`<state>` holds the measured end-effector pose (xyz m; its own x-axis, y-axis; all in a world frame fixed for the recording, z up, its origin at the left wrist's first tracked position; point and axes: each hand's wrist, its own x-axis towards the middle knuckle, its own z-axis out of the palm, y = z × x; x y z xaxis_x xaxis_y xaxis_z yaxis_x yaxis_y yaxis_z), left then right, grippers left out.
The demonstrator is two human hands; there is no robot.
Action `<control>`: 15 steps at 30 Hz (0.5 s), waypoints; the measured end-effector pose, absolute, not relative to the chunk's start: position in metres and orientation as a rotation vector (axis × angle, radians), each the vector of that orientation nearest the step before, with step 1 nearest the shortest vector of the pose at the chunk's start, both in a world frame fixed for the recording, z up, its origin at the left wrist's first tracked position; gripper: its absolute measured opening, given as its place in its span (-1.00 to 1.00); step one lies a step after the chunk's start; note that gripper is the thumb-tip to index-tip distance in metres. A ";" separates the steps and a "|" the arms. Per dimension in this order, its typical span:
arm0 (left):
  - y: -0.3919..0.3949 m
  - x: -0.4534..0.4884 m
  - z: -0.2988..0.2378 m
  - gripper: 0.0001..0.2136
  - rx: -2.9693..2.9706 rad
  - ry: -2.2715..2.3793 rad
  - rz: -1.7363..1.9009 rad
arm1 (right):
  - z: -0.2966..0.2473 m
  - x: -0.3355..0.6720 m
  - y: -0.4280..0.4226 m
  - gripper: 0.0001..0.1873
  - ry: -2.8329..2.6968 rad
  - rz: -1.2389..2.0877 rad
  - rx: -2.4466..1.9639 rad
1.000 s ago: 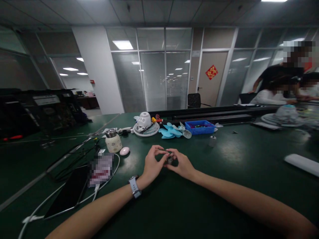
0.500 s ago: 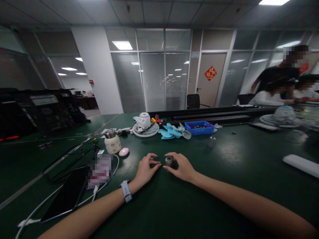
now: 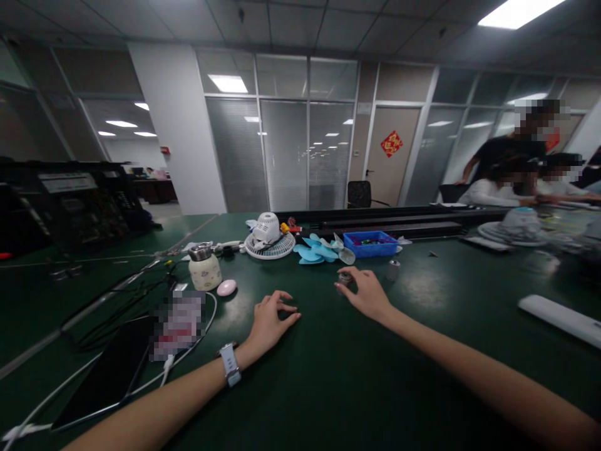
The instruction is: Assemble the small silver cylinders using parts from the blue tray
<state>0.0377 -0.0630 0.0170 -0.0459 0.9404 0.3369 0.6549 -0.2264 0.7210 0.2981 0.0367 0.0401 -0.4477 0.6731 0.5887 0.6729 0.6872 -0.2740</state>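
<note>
Both well apart: left hand (image 3: 271, 321), thumb and fingers parted, nearest, over green tabletop (image 3: 319, 382); at 2 o'clock from it, right hand (image 3: 369, 295), thumb and fingertips pinched round a small metal cylinder (image 3: 345, 277). Around that piece — second cylinder (image 3: 394, 271) at 3 o'clock, near the knuckles; beyond, blue fan blades (image 3: 310, 253) at 11, blue plastic tray (image 3: 375, 251) at 1, white fan guard (image 3: 270, 254) at 10.

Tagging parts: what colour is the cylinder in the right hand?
The cylinder is grey, partly hidden by the right hand; see the head view.
</note>
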 end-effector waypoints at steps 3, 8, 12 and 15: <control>-0.064 0.038 0.020 -0.66 1.891 1.680 1.149 | 0.050 0.334 0.083 -0.70 -2.222 -0.269 -1.166; -0.065 0.038 0.021 -0.68 1.901 1.676 1.134 | 0.048 0.368 0.136 -0.74 -2.260 -0.538 -1.325; -0.064 0.037 0.019 -0.67 1.944 1.691 1.108 | 0.036 0.371 0.145 -0.74 -2.301 -0.566 -1.424; -0.064 0.037 0.019 -0.67 1.966 1.724 1.085 | 0.030 0.369 0.144 -0.73 -2.318 -0.559 -1.453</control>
